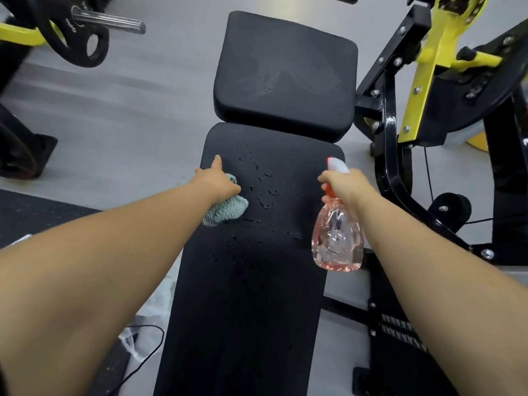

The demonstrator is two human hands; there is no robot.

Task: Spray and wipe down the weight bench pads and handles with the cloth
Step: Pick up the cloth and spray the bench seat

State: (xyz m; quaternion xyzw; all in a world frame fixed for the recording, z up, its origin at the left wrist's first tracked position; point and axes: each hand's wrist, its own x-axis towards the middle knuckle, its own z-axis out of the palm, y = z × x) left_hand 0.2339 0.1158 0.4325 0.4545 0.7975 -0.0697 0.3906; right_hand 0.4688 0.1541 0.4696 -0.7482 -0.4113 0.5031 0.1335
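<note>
- The long bench pad [243, 295] runs away from the person, with the shorter upper pad [285, 75] just beyond its far end
- The left hand [218, 181] is at the pad's left edge, near the far end; its forefinger points forward along the pad while the other fingers are curled round the cloth [228, 210]
- The cloth, pale green and bunched, sits under and just behind that hand and lies on the pad surface
- Droplets [263, 178] are scattered over the middle of the pad, just right of the cloth and between the two hands
- The right hand [343, 187] is clamped round the neck of the spray bottle [337, 241], below its white and red head
- The bottle, clear pink and part full, hangs below the hand over the pad's right edge, its nozzle aimed towards the far end
- A black and yellow machine frame [394, 155] stands to the right of the bench, and a black weight plate [77, 38] is at the top left
</note>
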